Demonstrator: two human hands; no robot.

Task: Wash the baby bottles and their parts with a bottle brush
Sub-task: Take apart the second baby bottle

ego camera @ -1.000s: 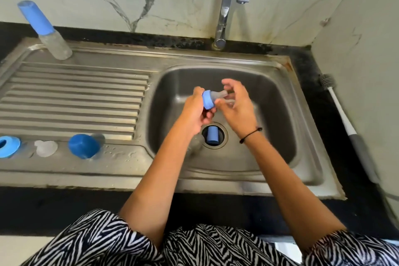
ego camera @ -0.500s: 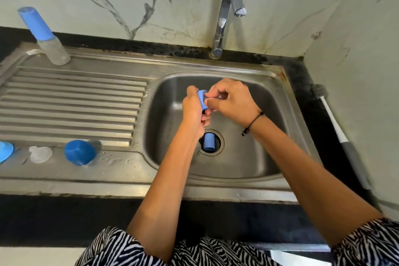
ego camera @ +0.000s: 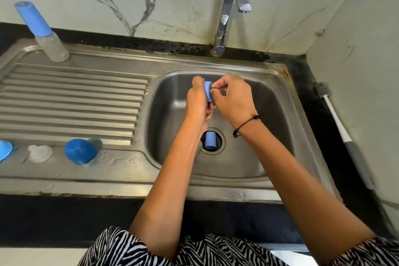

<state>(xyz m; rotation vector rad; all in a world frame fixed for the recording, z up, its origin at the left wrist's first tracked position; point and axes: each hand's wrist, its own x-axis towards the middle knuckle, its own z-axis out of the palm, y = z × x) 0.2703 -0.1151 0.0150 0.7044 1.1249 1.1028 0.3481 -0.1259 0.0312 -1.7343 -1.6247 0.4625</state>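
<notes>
- Far left of my grip, a capped bottle (ego camera: 44,34) stands at the back of the worktop (ego camera: 75,97); a blue cap (ego camera: 80,151) and clear teat (ego camera: 40,153) lie at its front edge, I judge set apart to drain.
- My left hand (ego camera: 197,101) curls round the blue collar (ego camera: 208,91), holding it over the sink (ego camera: 172,119) so drips fall in.
- My right hand (ego camera: 232,99) pinches at the collar's far face; what it pinches is hidden.
- Below the grip, a blue piece (ego camera: 209,141) sits in the drain.
- Far right, the bottle brush (ego camera: 336,119) lies unused.

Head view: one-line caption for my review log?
Both hands grip a blue bottle ring over the sink basin; brush lies aside.
</notes>
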